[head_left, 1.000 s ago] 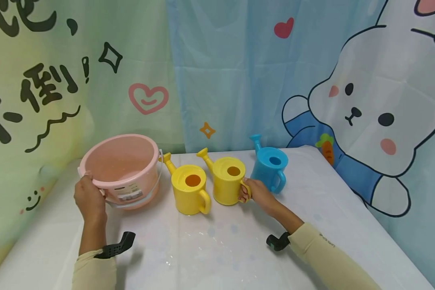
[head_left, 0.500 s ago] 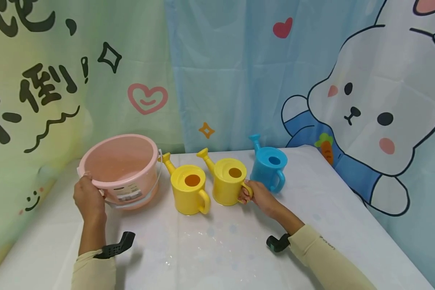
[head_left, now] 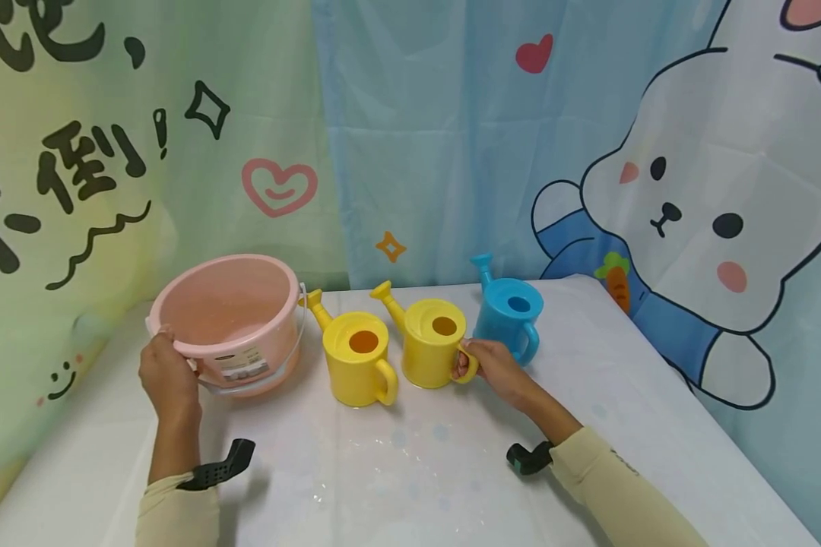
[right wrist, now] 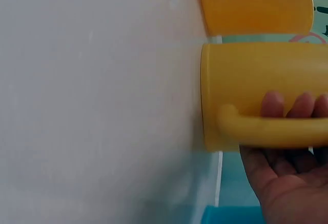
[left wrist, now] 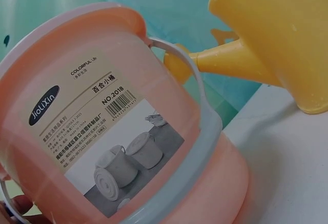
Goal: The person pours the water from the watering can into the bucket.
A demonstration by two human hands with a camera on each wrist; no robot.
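A pink bucket (head_left: 246,365) with a pale bail handle stands at the left of the table. My left hand (head_left: 169,377) grips its near left rim; in the left wrist view only a few fingers (left wrist: 20,206) show at the corner. Right of the bucket is a yellow watering can (head_left: 356,372), its spout close to the bucket's side. Beside it stands a second yellow watering can (head_left: 427,357), spout to the back left. My right hand (head_left: 492,370) has its fingers through that can's handle (right wrist: 277,131), fingertips on the far side of it.
A blue watering can (head_left: 509,319) stands behind my right hand, at the back of the table. The white-covered table (head_left: 383,486) ends at a printed curtain (head_left: 424,152). A wrist camera (head_left: 530,458) sits on each arm.
The second yellow can has turned very slightly, its handle shifting right. My right fingers have slid further into the handle and the forearm has moved a little right. My left hand and the bucket stay put.
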